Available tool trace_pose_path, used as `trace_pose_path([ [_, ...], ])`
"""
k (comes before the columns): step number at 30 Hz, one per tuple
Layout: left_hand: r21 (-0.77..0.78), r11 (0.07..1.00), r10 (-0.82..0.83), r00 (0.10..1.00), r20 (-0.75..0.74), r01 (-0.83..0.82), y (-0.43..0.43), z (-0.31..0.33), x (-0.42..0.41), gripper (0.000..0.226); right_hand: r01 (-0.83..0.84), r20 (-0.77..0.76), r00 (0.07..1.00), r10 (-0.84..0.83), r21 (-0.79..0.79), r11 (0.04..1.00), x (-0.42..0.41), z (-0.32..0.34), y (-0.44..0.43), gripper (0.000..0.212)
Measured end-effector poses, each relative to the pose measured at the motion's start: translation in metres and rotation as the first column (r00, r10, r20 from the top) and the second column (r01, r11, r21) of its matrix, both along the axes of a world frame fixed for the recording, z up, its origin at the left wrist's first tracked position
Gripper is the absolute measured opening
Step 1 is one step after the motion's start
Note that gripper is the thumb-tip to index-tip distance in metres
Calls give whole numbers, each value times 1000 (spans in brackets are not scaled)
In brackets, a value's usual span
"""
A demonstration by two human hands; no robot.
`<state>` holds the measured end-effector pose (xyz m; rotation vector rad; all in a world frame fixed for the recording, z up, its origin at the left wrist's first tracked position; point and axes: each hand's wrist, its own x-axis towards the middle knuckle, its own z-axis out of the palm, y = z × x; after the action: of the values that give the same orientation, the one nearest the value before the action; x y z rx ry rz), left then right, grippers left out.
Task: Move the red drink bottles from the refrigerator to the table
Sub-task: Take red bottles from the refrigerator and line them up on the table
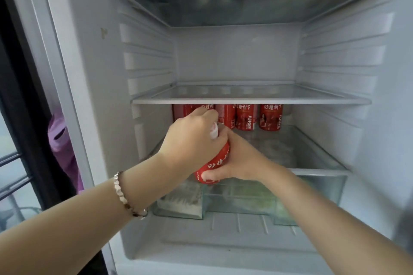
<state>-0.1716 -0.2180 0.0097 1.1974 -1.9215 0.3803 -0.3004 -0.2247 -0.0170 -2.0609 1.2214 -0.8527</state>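
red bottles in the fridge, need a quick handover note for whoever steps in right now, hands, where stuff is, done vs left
Right hand: grip around the lower body of a tilted red bottle, at the front of the lower shelf.
Left hand: over that bottle's white cap end.
Remaining bottles: upright at the back of that shelf, at least four, partly hidden.
Done: one bottle lifted; table out of view.
Left: carry it out, fetch the rest.

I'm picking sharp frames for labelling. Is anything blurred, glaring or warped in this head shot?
Head view: the hands, left and right, and the tilted red bottle show motion blur; the standing bottles at the back stay readable; lighting is soft with no harsh glare; the wide lens bows the fridge shelf and walls.
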Motion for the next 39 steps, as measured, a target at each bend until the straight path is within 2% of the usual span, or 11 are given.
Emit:
trace_pose_path([
  [2, 31, 1000, 7, 1000, -13, -7, 2, 2, 0, 25, -140, -87, 984, 155, 158, 977, -18, 9, -8, 73],
  [4, 111, 994, 33, 996, -86, -23, 2, 7, -1, 26, -116, 2, 993, 117, 173, 978, -36, 10, -29, 77],
  [6, 241, 970, 13, 988, -157, 26, 1, 10, -6, 27, 174, 159, 967, -201, 165, 971, -53, 4, -60, 68],
  [9, 425, 899, -32, 983, -180, 107, -1, 11, -21, 32, 587, 99, 788, -607, 172, 791, -77, -9, -109, 50],
  [13, 538, 831, -45, 982, -181, 137, -7, 17, -44, 32, 642, 219, 708, -672, 199, 741, -106, -21, -153, 96],
  [16, 593, 793, -47, 984, -169, 140, -13, 18, -53, 22, 720, 242, 618, -748, 206, 662, -125, -26, -173, 112],
  [22, 640, 762, 17, 983, -180, 104, -29, 11, -48, 28, 684, 327, 605, -726, 252, 684, -138, -49, -227, 152],
  [26, 592, 804, 29, 991, -132, 55, -28, 5, -44, 28, 738, 358, 532, -767, 249, 628, -127, -36, -211, 131],
  [30, 559, 829, 7, 999, -34, 13, -27, 2, -42, 23, 687, 471, 512, -718, 277, 671, -123, -24, -196, 91],
  [35, 590, 805, -71, 997, 7, 53, -27, -1, -39, 23, 613, 374, 646, -665, 264, 744, -130, -16, -177, 84],
  [39, 615, 783, -129, 991, 18, 91, -27, -5, -38, 23, 584, 447, 619, -646, 287, 759, -118, -15, -164, 88],
])
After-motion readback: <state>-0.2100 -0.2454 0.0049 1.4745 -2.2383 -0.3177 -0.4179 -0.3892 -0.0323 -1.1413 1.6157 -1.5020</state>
